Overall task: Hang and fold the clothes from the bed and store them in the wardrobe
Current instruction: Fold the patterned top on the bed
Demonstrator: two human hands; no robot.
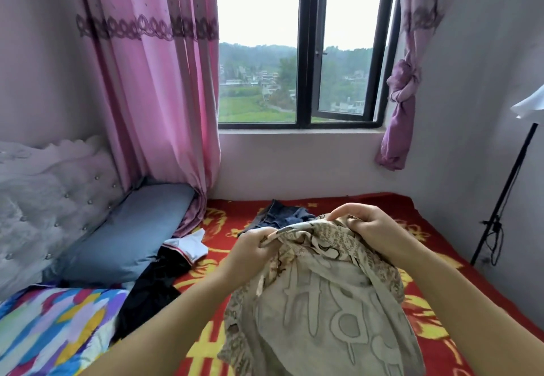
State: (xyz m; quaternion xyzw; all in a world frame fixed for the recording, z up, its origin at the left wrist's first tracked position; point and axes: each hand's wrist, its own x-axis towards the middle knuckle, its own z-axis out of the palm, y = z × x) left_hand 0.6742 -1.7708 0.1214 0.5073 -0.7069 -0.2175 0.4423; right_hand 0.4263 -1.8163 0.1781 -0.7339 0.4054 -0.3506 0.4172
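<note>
A beige printed shirt [321, 293] is held up above the bed [441, 272], bunched at its top edge. It is gripped by the left hand [253, 250] and pinched by the right hand [374, 228], both clamped on the cloth. The fabric looks light, soft and limp; shoulder seams would likely suit best as holds. Jeans [279, 216] and a dark garment [159, 275] lie beyond, near a pillow [126, 234].
</note>
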